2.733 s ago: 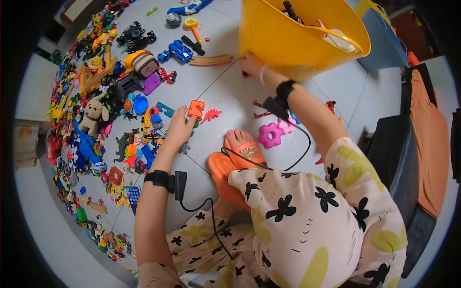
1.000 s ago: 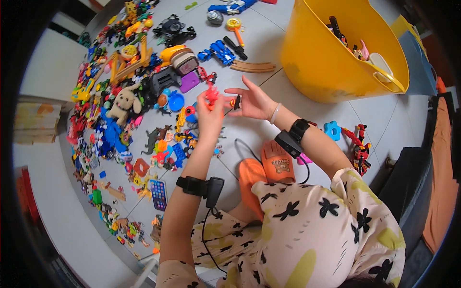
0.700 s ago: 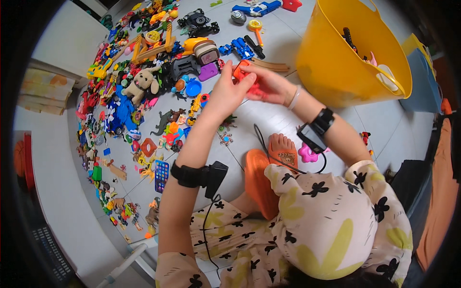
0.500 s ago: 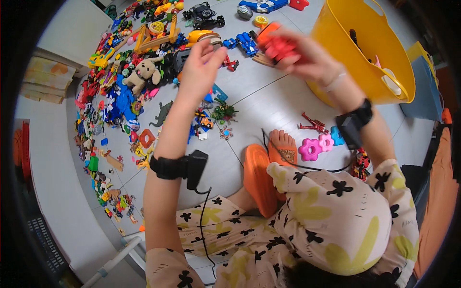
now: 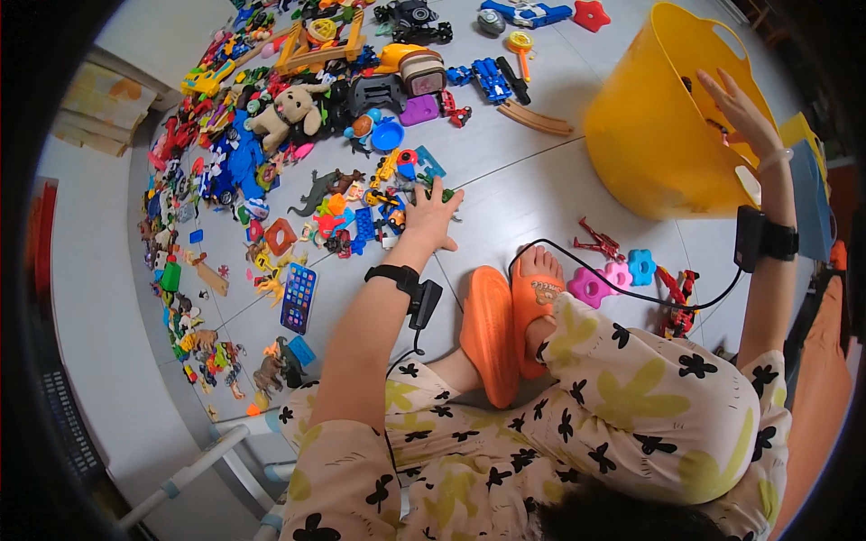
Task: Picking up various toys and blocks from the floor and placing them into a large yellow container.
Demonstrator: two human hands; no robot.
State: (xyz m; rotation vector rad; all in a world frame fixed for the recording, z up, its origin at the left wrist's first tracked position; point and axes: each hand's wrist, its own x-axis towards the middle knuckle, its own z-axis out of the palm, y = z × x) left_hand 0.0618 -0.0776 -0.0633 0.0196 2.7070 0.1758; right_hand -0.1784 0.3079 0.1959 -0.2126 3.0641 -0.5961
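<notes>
Toy sorting on the floor – one hand low, one over the tub

Left hand, fingers spread, lands on small toys at centre frame – probably light, stiff plastic, pinch by the body. Right hand hangs open-fingered and empty over the yellow tub, upper right.

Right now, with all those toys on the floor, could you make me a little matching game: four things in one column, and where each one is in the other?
Things:
1. left hand
2. right hand
3. toy phone
4. pink flower toy

Places:
a. over the yellow tub's rim
b. beside the orange slippers
c. flat on small toys on the floor
d. left of the left forearm

Pairs: 1-c, 2-a, 3-d, 4-b
</notes>
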